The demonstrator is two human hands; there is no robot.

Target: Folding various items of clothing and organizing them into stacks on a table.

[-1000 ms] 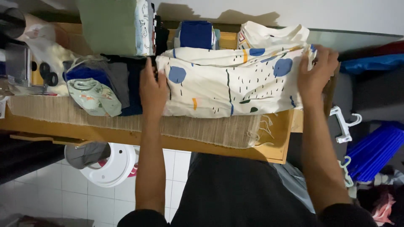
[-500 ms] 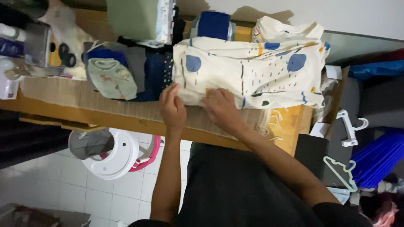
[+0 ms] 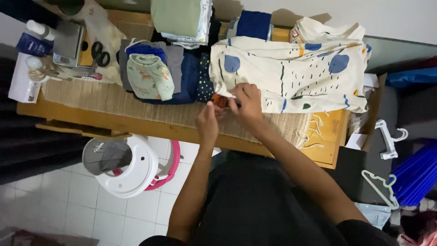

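Note:
A cream garment (image 3: 291, 75) with blue blobs and dark dashes lies spread on the woven mat of a wooden table (image 3: 136, 122). My right hand (image 3: 246, 102) pinches the garment's lower left corner, where an orange bit of cloth shows. My left hand (image 3: 207, 122) is just left of it, fingers closed on the same edge. Left of the garment sits a pile of folded clothes (image 3: 157, 75), dark blue and grey with a pale green printed piece on top.
A green folded stack (image 3: 180, 18) and a blue bundle (image 3: 252, 23) stand at the table's back. Scissors (image 3: 100, 52), bottles and small items crowd the left end. A white potty seat (image 3: 125, 166) sits on the tiled floor; white hangers (image 3: 389, 136) lie at right.
Both hands left the garment's far side edges and came together at its lower left corner. The view has shifted slightly, showing more of the table's left end.

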